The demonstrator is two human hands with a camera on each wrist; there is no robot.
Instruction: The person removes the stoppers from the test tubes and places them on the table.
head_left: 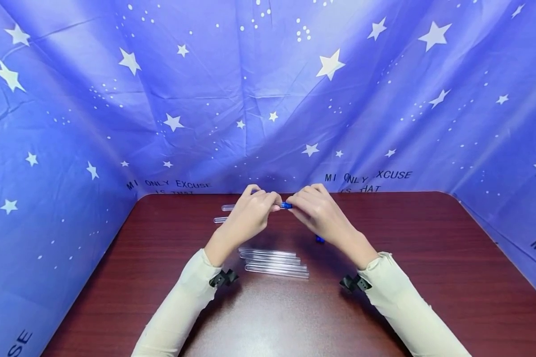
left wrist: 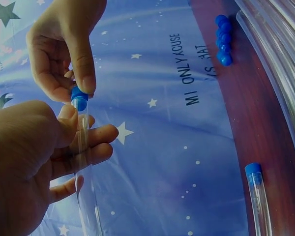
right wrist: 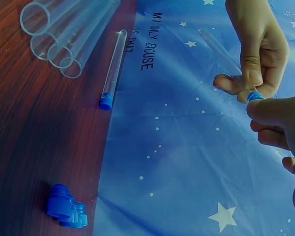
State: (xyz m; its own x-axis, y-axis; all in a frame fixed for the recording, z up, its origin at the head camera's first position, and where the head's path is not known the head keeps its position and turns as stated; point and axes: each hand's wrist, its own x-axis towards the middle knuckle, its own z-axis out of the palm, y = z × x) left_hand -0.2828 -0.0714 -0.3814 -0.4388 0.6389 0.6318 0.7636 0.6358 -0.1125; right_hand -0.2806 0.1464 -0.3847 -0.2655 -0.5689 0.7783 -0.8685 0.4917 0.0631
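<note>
My left hand (head_left: 249, 212) holds a clear test tube (left wrist: 88, 201) near its mouth, above the far part of the table. From the other side my right hand (head_left: 318, 210) pinches a blue stopper (left wrist: 79, 93) between thumb and fingers. The stopper sits at the tube's mouth, its narrower lower part showing through the glass-clear wall in the left wrist view. In the right wrist view the tube's rounded end points away past the left hand, and fingers cover part of the stopper.
Several uncapped clear tubes (head_left: 274, 264) lie side by side on the dark red wooden table (head_left: 429, 277). A tube with a blue stopper (right wrist: 112, 69) lies near the far edge. Loose blue stoppers (right wrist: 64, 204) form a row by the right hand. A starry blue cloth (head_left: 259, 89) hangs behind.
</note>
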